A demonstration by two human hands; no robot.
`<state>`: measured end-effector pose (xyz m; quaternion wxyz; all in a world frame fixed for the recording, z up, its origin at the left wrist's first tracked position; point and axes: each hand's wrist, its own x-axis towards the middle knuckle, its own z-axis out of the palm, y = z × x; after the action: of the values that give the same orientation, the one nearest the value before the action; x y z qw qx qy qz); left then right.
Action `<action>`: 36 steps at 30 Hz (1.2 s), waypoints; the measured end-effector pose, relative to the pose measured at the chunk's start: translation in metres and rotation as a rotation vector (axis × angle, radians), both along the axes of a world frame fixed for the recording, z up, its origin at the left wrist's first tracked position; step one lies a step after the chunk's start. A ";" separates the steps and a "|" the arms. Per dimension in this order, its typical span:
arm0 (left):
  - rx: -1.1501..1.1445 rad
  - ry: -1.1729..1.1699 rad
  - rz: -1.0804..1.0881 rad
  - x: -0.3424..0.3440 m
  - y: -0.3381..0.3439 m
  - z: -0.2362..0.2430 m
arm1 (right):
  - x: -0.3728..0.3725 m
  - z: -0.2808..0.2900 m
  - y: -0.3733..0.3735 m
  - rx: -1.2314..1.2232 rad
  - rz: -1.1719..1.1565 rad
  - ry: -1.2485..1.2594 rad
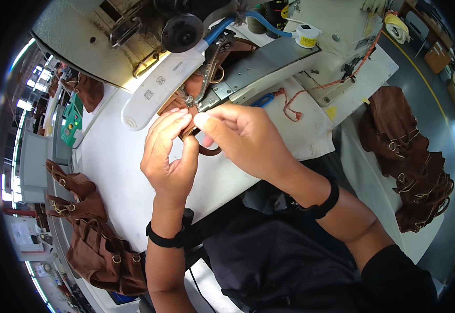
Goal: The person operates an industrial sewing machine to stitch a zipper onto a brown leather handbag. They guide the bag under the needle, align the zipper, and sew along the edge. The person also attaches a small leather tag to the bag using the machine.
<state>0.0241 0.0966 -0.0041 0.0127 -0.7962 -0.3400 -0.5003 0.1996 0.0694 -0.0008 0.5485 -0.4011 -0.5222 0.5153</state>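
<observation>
A brown leather bag piece (196, 87) lies at the stitching end of an industrial sewing machine (300, 65). My left hand (169, 152) is closed on its near edge, thumb and fingers pinching it beside a short row of brass zipper teeth (188, 133). My right hand (248, 136) is closed too, with thumb and forefinger pressed together just right of the left fingertips, close to the machine's metal foot (189, 100). What the right fingers pinch is too small to make out. A brown strap loop (211, 152) hangs between the hands.
Finished-looking brown leather bags (102, 255) stand at left, and more are piled (399, 151) at right. A long white plastic piece (159, 88) juts over the work. On the white table (128, 172) lie a blue-handled tool (263, 100) and an orange cord (290, 108).
</observation>
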 end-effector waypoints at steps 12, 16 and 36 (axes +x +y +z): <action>-0.162 0.008 -0.094 -0.016 -0.001 -0.003 | -0.015 0.002 -0.001 -0.305 0.082 0.537; -0.174 -0.022 -0.091 -0.013 -0.004 -0.003 | -0.010 0.003 0.000 -0.296 0.097 0.503; -0.313 -0.158 -0.021 0.000 0.001 0.002 | -0.012 0.009 0.008 -0.312 -0.001 0.436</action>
<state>0.0238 0.0976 -0.0020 -0.1434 -0.7503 -0.4053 -0.5022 0.1878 0.0775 0.0086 0.5800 -0.3607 -0.3059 0.6633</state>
